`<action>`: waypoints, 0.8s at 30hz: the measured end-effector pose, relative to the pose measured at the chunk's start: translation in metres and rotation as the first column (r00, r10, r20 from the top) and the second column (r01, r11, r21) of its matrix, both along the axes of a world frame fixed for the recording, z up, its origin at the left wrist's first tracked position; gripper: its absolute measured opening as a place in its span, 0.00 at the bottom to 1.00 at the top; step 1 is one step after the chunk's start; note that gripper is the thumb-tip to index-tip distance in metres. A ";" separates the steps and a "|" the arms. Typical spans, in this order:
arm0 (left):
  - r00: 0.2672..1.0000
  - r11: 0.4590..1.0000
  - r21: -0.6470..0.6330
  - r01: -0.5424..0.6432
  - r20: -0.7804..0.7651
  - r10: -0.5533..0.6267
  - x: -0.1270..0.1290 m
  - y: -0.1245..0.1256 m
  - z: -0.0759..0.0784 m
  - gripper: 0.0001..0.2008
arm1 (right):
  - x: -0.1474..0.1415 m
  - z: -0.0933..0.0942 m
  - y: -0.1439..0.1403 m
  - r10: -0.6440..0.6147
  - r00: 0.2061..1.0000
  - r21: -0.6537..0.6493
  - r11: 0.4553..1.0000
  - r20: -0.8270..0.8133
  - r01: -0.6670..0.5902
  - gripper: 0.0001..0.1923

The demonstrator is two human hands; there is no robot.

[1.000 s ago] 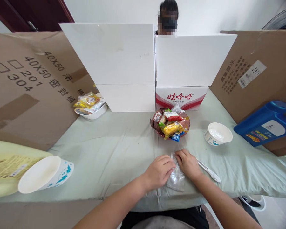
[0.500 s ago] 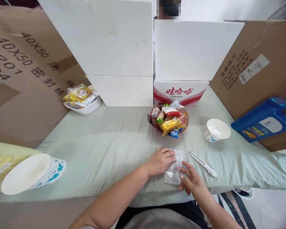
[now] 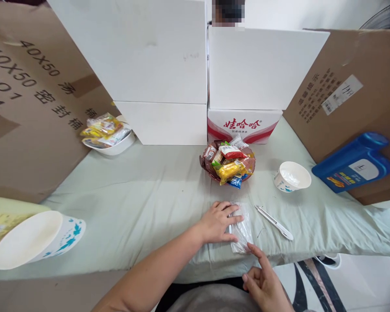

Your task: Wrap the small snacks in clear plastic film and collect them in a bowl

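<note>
A clear plastic bag (image 3: 245,232) lies flat near the front edge of the cloth-covered table. Spread across its left side is my left hand (image 3: 217,223), palm down, fingers apart and pressing on it. My right hand (image 3: 263,277) is at the table's front edge, its index finger stretched out to the bag's lower right corner. The other fingers of that hand are curled, and nothing shows in them. A white and grey pen-like cutter (image 3: 274,223) rests on the cloth to the right of the bag.
Behind the bag stands a dark red bowl (image 3: 204,168) heaped with wrapped snacks (image 3: 229,169). A paper cup (image 3: 283,183) and a blue bottle (image 3: 354,167) are at right. At left are a paper tub (image 3: 66,236) and a white bowl (image 3: 118,148) of packets. White boxes (image 3: 175,123) close the back.
My left hand has spread its fingers on the bag, which looks smoother. The right hand has drawn back toward me, its index finger now stretched out at the bag's lower corner.
</note>
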State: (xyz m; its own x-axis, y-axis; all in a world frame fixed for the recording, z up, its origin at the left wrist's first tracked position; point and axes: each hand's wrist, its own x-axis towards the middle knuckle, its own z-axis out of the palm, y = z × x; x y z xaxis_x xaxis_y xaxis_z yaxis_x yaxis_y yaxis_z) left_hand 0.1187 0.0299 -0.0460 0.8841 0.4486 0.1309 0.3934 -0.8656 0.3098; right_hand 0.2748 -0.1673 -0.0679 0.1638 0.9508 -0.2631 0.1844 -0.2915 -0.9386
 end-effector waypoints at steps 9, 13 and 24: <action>0.999 1.000 -0.002 -0.016 -0.038 0.015 0.001 -0.007 0.005 0.35 | 0.021 0.027 0.042 -0.065 0.298 0.253 0.716 0.952 -0.651 0.28; 1.000 1.000 0.012 -0.009 0.003 0.009 -0.001 -0.007 0.008 0.29 | 0.016 0.003 0.036 -0.093 0.156 0.175 0.723 0.983 -0.669 0.29; 0.982 0.995 0.035 0.094 0.161 -0.098 -0.001 -0.001 -0.004 0.13 | 0.023 0.022 0.041 -0.113 0.490 0.424 0.687 0.865 -0.590 0.18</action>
State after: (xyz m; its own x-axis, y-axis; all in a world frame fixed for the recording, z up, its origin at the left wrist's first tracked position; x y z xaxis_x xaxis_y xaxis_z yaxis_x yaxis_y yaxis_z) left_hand 0.1179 0.0290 -0.0497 0.8888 0.3570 0.2873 0.2542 -0.9058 0.3390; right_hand 0.2977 -0.1268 -0.0457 -0.3119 0.8235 0.4739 0.8649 0.4526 -0.2172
